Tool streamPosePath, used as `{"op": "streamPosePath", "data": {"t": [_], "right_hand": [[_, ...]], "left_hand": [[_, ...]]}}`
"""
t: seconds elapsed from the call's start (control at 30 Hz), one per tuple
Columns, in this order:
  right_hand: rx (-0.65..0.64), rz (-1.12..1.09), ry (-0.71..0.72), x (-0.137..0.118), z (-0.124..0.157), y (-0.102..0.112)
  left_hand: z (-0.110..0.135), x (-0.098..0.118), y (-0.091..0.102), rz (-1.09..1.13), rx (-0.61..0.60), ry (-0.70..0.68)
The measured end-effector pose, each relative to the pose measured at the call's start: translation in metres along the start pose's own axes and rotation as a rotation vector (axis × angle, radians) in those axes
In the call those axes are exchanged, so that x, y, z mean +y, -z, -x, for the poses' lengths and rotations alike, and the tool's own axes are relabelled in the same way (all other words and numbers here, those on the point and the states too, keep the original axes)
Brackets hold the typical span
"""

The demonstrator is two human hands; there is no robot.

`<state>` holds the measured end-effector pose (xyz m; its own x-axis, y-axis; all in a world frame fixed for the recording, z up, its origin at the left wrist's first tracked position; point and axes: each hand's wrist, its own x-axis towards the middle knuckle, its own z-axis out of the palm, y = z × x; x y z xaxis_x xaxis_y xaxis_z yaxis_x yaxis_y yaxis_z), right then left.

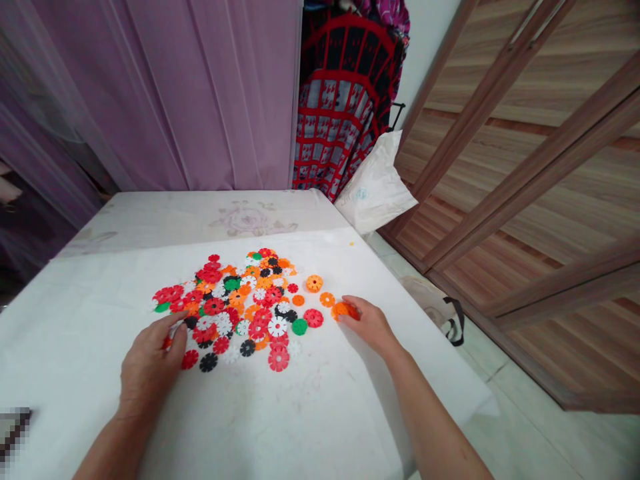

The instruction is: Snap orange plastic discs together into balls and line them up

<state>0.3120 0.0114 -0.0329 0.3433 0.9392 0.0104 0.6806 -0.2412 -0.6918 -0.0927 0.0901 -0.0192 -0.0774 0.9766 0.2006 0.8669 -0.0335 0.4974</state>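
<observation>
On the white worktop point(310, 413), a pile of flat plastic discs point(240, 300) in red, orange, white, black and green is lying spread near the middle. Right hand point(367, 323) is resting at the pile's right edge, its grip closing on an orange disc point(344, 309). Left hand point(150, 363) is lying palm down at the pile's lower left edge, fingers loosely bent, touching a red disc point(167, 343); whether it is gripping it cannot be told. Two orange discs point(315, 283) are sitting apart just right of the pile. Beyond the worktop, a purple curtain point(200, 93), a red checked cloth point(345, 113) and a white bag point(375, 190) are standing; wooden doors point(525, 167) are flanking the right side.
</observation>
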Motion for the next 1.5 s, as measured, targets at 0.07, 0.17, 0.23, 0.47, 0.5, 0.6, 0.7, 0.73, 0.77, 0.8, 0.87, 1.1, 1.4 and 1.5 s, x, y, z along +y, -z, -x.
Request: {"op": "streamPosePath", "data": {"t": [0.07, 0.17, 0.23, 0.47, 0.5, 0.6, 0.7, 0.73, 0.77, 0.8, 0.87, 1.1, 1.4, 1.5], "right_hand": [[-0.005, -0.181, -0.05, 0.009, -0.004, 0.0], [-0.014, -0.321, -0.076, 0.017, -0.008, 0.001], [-0.016, -0.339, -0.082, 0.02, -0.01, 0.003], [0.121, -0.177, -0.078, 0.018, -0.008, 0.009], [0.119, -0.136, -0.047, 0.015, -0.006, 0.009], [0.048, 0.023, 0.065, 0.002, -0.002, 0.006], [-0.009, 0.156, 0.135, -0.009, 0.0, 0.003], [-0.011, 0.177, 0.149, -0.01, 0.0, 0.002], [-0.009, 0.183, 0.158, -0.011, 0.0, 0.002], [-0.007, 0.181, 0.159, -0.011, 0.0, 0.003], [-0.015, 0.165, 0.137, -0.009, 0.002, 0.005], [-0.039, 0.111, -0.042, -0.01, 0.009, 0.009], [-0.07, 0.331, 0.054, -0.02, 0.004, 0.004], [-0.093, 0.447, 0.063, -0.03, 0.002, 0.004]], "left_hand": [[0.0, -0.001, -0.001, -0.001, 0.002, -0.008], [0.0, -0.002, -0.001, 0.0, 0.011, -0.021], [0.0, -0.002, -0.001, 0.009, 0.017, -0.022], [0.0, -0.003, -0.002, 0.019, 0.048, -0.034], [0.0, -0.003, -0.002, 0.023, 0.047, -0.037], [0.001, -0.004, -0.003, 0.029, 0.044, -0.037], [0.001, -0.005, -0.004, 0.03, 0.046, -0.032], [0.0, -0.005, -0.004, 0.031, 0.045, -0.029], [0.0, -0.005, -0.004, 0.031, 0.042, -0.025], [0.0, -0.004, -0.003, 0.031, 0.039, -0.02], [0.0, -0.003, -0.002, 0.034, 0.027, -0.013], [0.0, 0.001, 0.001, 0.055, 0.012, -0.011], [0.001, 0.004, 0.002, 0.064, 0.023, -0.022], [0.001, 0.005, 0.003, 0.052, 0.012, -0.018]]}}
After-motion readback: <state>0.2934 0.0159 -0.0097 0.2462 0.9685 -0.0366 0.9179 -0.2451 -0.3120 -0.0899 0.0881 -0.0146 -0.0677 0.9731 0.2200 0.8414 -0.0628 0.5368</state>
